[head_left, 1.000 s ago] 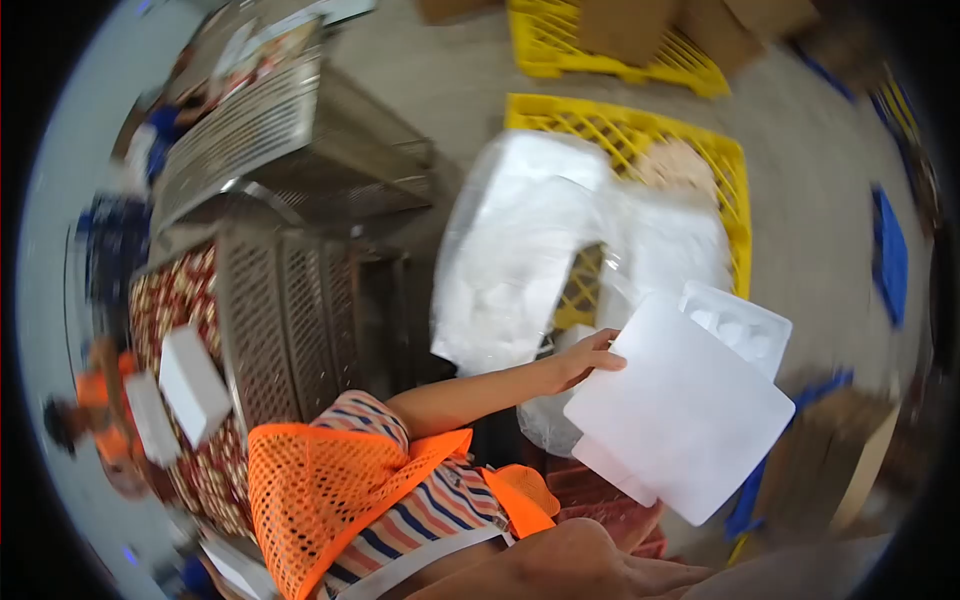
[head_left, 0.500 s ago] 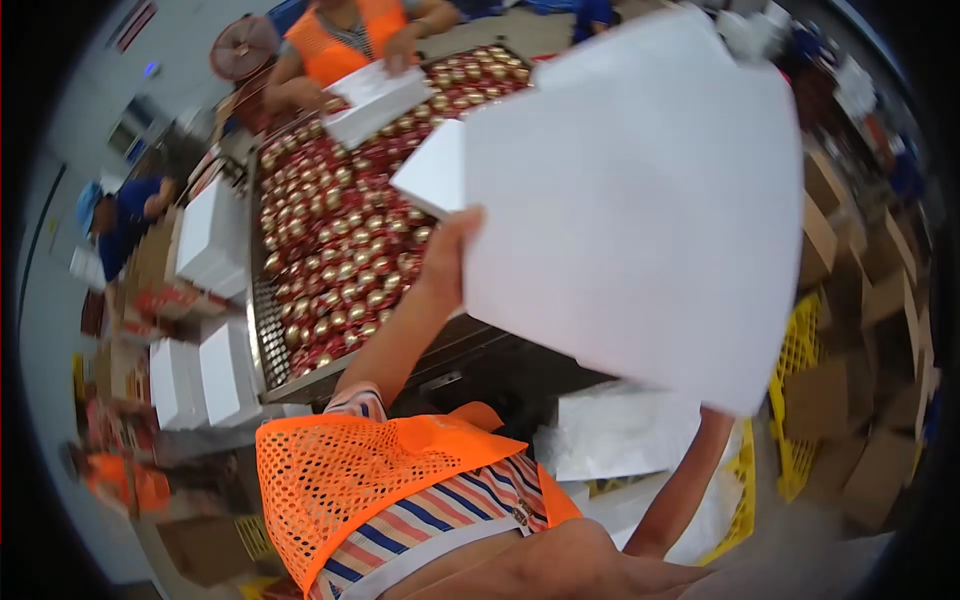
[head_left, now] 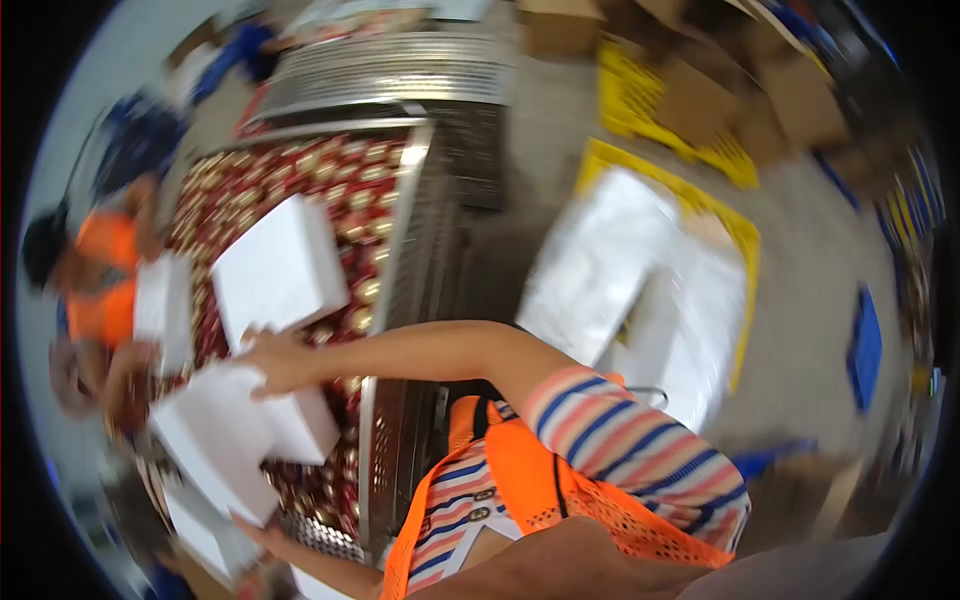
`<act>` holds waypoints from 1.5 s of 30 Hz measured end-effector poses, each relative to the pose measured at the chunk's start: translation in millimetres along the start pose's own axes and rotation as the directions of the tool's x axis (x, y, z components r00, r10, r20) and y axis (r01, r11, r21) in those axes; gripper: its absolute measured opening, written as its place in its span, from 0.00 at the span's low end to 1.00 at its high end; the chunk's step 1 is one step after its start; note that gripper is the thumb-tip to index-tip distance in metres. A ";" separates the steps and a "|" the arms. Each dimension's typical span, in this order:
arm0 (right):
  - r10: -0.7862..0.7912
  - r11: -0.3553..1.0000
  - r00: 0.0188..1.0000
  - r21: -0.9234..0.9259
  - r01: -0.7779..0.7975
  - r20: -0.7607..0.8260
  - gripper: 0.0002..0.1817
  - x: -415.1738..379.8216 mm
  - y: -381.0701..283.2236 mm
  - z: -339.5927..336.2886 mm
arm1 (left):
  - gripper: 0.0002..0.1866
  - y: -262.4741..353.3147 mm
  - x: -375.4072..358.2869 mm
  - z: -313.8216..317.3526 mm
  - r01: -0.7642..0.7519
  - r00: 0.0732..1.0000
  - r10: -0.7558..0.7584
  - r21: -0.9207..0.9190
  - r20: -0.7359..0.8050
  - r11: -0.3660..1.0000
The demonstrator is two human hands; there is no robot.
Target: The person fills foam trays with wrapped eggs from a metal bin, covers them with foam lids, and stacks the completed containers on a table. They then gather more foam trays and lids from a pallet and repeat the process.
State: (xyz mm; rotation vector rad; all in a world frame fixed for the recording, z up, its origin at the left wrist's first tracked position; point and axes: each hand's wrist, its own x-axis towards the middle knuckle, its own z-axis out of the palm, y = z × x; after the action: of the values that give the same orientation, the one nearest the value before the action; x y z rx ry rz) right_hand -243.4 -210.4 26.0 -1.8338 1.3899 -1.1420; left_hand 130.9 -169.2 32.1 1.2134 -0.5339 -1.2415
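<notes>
My right hand (head_left: 275, 362) grips the upper edge of a white box (head_left: 205, 435), its fingers over the near corner. At the lower end of that box is my left hand (head_left: 262, 538), partly blurred, with its fingers against the bottom corner. The held box tilts over a metal-rimmed table full of round red-and-gold items (head_left: 365, 200), too blurred to name. Just beyond my right hand, a second white box (head_left: 275, 265) rests on these items. Another white piece (head_left: 303, 425) lies partly under the held box.
Across the table stands a person in an orange vest (head_left: 105, 275), near a further white box (head_left: 165, 310). A yellow crate (head_left: 745, 270) holding plastic-wrapped white sheets (head_left: 600, 260) is on the floor behind. Cardboard boxes (head_left: 700, 90) lie farther off, and a blue panel (head_left: 864, 350) is at right.
My view has turned sharply, and the table now sits on the left. The large white box, earlier raised close before me, is now lower over the table between both hands.
</notes>
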 end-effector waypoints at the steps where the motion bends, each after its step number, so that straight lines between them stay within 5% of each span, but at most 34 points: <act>1: -0.049 0.996 0.999 0.081 0.049 -0.004 0.34 -5.4 11.7 -2.7 | 0.34 -12.5 3.7 19.5 -0.018 1.000 0.018 0.134 0.000 0.991; 4: -0.070 0.986 0.990 0.144 0.088 -0.125 0.20 -51.4 30.0 -51.7 | 0.32 -46.1 2.5 78.6 -0.142 0.990 0.135 0.486 0.048 0.862; 7: -0.054 0.974 0.960 0.199 0.112 -0.273 0.16 -118.4 51.1 -126.1 | 0.31 -56.0 -6.2 155.8 -0.422 0.901 0.342 0.727 0.268 0.542; 8: -0.021 0.988 0.914 0.129 0.080 -0.405 0.16 -148.7 60.3 -143.8 | 0.30 -56.4 -16.4 183.0 -0.526 0.828 0.433 0.760 0.355 0.382; 11: 0.293 0.937 0.805 0.324 -0.133 -0.516 0.14 -272.5 60.9 -210.3 | 0.29 -56.7 -71.4 276.3 -0.768 0.528 0.578 0.640 0.622 0.013; 14: 0.511 0.857 0.499 0.460 -0.232 -0.700 0.14 -416.5 94.6 -223.7 | 0.27 -88.8 -162.4 374.3 -0.935 0.214 0.523 0.327 0.825 -0.133; 15: 0.665 0.731 0.358 0.670 -0.129 -0.656 0.14 -473.0 103.5 -221.7 | 0.27 -109.4 -201.4 404.7 -0.973 0.123 0.454 0.198 0.883 -0.122; 16: 0.609 0.788 0.113 0.582 -0.201 -0.785 0.14 -517.1 131.0 -198.6 | 0.27 -138.6 -228.5 429.7 -0.995 0.044 0.367 0.075 0.929 -0.070; 17: 0.667 0.674 -0.069 0.639 -0.371 -0.742 0.15 -572.5 104.4 -204.6 | 0.27 -171.8 -271.1 451.0 -0.998 -0.063 0.266 -0.063 0.962 -0.007; 18: 0.679 0.680 -0.235 0.717 -0.154 -0.695 0.15 -630.4 113.1 -184.5 | 0.26 -209.7 -306.8 468.9 -0.978 -0.184 0.164 -0.197 0.969 0.064; 19: 0.618 0.666 -0.381 0.716 -0.209 -0.687 0.15 -678.2 87.3 -180.6 | 0.25 -270.8 -318.2 484.3 -0.892 -0.418 0.104 -0.430 0.902 0.138; 21: 0.508 0.630 -0.690 0.769 -0.110 -0.515 0.15 -766.9 69.6 -144.0 | 0.27 -345.6 -427.7 488.1 -0.790 -0.559 -0.065 -0.508 0.826 0.343; 23: 0.393 0.644 -0.835 0.763 -0.049 -0.386 0.14 -833.2 58.6 -124.0 | 0.30 -454.6 -501.5 478.5 -0.675 -0.713 -0.182 -0.594 0.677 0.437; 25: 0.309 0.653 -0.895 0.756 -0.046 -0.321 0.14 -904.7 73.5 -97.8 | 0.28 -559.4 -578.2 448.3 -0.564 -0.785 -0.180 -0.565 0.592 0.602; 28: 0.232 0.544 -0.930 0.831 -0.119 -0.285 0.13 -989.2 104.3 -101.4 | 0.29 -691.0 -703.3 398.6 -0.434 -0.874 -0.140 -0.621 0.465 0.652; 31: 0.127 0.461 -0.920 0.843 -0.276 -0.371 0.11 -1076.3 166.4 -102.9 | 0.30 -778.5 -789.3 350.6 -0.448 -0.885 -0.195 -0.661 0.423 0.602; 33: -0.085 0.361 -0.848 0.777 -0.515 -0.523 0.09 -1129.3 214.8 -112.8 | 0.33 -822.9 -818.0 328.0 -0.449 -0.893 -0.250 -0.714 0.373 0.538; 36: -0.098 0.195 -0.795 0.772 -0.606 -0.599 0.09 -1182.9 257.8 -148.3 | 0.35 -879.1 -825.9 303.2 -0.516 -0.840 -0.428 -0.731 0.332 0.446; 39: 0.035 0.020 -0.794 0.794 -0.607 -0.607 0.11 -1236.5 301.2 -167.4 | 0.35 -899.7 -817.6 289.1 -0.484 -0.868 -0.333 -0.776 0.368 0.404; 45: 0.321 -0.276 -0.791 0.747 -0.605 -0.522 0.20 -1315.2 401.0 -198.9 | 0.35 -905.5 -825.4 293.3 -0.496 -0.848 -0.405 -0.779 0.341 0.382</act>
State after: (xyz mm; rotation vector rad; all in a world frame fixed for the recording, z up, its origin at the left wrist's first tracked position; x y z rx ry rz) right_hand -734.6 931.6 -594.3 1.1944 2.7276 -0.5848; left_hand -756.0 585.6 -448.6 -1.1902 -2.9872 -0.3273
